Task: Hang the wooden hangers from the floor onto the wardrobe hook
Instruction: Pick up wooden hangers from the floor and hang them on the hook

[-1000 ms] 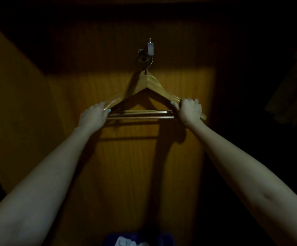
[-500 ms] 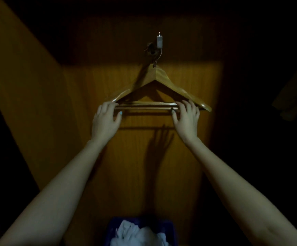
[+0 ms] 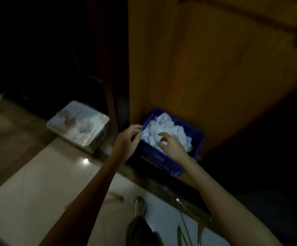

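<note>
The view looks down at the floor in dim light. Wooden hangers (image 3: 185, 228) lie on the pale tiles at the bottom right, a metal hook showing at their upper end; my right forearm partly hides them. My left hand (image 3: 127, 139) and my right hand (image 3: 170, 145) hang in the air with loosely curled fingers and hold nothing. Both hover in front of a blue basket (image 3: 162, 160), well above the hangers. The wardrobe hook and the hanger on it are out of view.
The blue basket, full of white cloth (image 3: 165, 132), stands against the wooden wardrobe panel (image 3: 206, 68). A clear lidded plastic box (image 3: 78, 125) sits to its left. My foot (image 3: 139, 206) is on the tiled floor (image 3: 37, 183) beside the hangers.
Both hands let go of the hanger on the hook and dropped. The view swung down from the hook to the floor, basket and lying hangers.
</note>
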